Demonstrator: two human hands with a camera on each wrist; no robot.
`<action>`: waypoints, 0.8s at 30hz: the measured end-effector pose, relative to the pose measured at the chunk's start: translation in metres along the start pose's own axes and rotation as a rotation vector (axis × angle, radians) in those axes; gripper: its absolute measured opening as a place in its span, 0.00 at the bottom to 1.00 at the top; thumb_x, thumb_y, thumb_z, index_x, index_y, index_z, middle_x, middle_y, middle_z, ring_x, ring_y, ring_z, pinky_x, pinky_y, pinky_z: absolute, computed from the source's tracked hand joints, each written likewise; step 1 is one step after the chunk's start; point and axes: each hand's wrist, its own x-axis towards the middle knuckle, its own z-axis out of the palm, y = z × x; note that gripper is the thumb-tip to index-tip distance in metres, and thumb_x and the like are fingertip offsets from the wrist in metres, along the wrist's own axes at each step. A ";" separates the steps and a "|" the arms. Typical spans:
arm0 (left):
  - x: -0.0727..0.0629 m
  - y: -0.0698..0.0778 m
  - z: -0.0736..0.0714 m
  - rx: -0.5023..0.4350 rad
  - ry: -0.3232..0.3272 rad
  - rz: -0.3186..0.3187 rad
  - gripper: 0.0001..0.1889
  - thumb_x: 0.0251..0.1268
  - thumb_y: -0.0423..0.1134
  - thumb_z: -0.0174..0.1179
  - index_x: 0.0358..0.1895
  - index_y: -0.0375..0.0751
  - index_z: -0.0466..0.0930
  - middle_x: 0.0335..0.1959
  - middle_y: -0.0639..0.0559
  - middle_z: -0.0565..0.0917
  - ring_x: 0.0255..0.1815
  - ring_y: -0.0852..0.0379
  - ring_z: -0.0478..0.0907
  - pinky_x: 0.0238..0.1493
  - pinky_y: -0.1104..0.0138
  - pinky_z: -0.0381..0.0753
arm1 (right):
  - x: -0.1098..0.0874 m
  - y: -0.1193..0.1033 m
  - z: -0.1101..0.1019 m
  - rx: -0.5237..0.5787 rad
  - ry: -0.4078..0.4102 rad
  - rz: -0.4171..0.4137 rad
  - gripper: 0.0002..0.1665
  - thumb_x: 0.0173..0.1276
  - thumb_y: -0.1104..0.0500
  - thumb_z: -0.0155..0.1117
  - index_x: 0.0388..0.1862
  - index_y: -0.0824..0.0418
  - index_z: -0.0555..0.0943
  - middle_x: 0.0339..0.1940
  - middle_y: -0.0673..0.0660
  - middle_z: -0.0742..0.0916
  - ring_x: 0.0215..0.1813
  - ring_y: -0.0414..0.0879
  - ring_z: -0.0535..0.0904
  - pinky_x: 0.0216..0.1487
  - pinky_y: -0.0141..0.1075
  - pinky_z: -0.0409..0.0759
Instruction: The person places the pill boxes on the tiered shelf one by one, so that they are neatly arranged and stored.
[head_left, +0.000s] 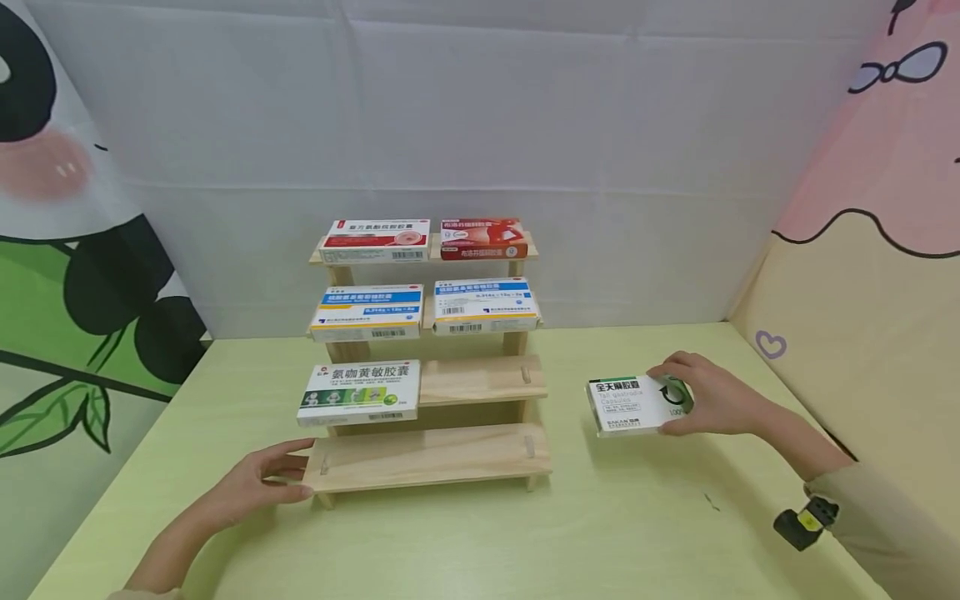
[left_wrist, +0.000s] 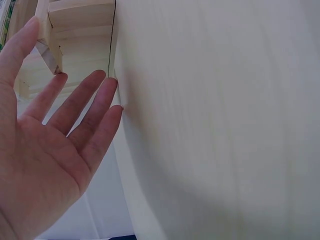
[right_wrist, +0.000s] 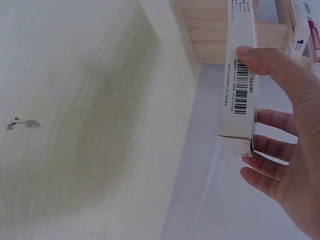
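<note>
My right hand pinches a white and green medicine box by its right end, thumb at the front and fingers behind. Above the table to the right of a stepped wooden rack, the box tilts its printed face toward me. In the right wrist view the thumb presses beside the barcode on the narrow side of the box. My left hand is at the left end of the lowest step, its fingers spread and nearly straight. The left wrist view has the thumb touching the edge of the rack.
On the top step are a white and red box and a red box. Two blue and white boxes share the step below. A green and white box lies at the left of the third step. Behind the table hangs a pale cloth.
</note>
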 end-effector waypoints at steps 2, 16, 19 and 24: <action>0.000 0.000 0.000 0.000 0.000 0.000 0.36 0.55 0.38 0.63 0.64 0.24 0.56 0.52 0.28 0.73 0.49 0.39 0.74 0.40 0.67 0.77 | 0.005 -0.004 -0.002 -0.001 0.002 -0.007 0.40 0.36 0.46 0.78 0.50 0.61 0.77 0.45 0.55 0.77 0.42 0.46 0.70 0.38 0.38 0.71; -0.001 0.002 -0.001 0.032 0.016 -0.034 0.37 0.55 0.39 0.63 0.64 0.25 0.57 0.52 0.31 0.74 0.49 0.41 0.75 0.43 0.59 0.74 | 0.034 -0.030 -0.017 0.070 0.024 -0.049 0.42 0.38 0.44 0.77 0.53 0.59 0.76 0.48 0.55 0.75 0.45 0.47 0.70 0.41 0.41 0.72; 0.000 0.001 0.000 0.028 0.009 -0.025 0.37 0.55 0.39 0.63 0.64 0.25 0.56 0.51 0.31 0.74 0.49 0.41 0.75 0.42 0.60 0.74 | 0.041 -0.037 -0.019 0.073 0.024 -0.070 0.42 0.38 0.44 0.77 0.53 0.59 0.76 0.48 0.54 0.76 0.45 0.47 0.70 0.41 0.41 0.72; 0.001 0.000 0.000 0.027 -0.004 -0.015 0.37 0.55 0.39 0.63 0.64 0.24 0.56 0.51 0.30 0.74 0.49 0.41 0.75 0.41 0.61 0.75 | 0.051 -0.048 -0.021 0.056 0.031 -0.097 0.42 0.36 0.45 0.77 0.52 0.59 0.76 0.47 0.53 0.76 0.45 0.45 0.69 0.40 0.38 0.71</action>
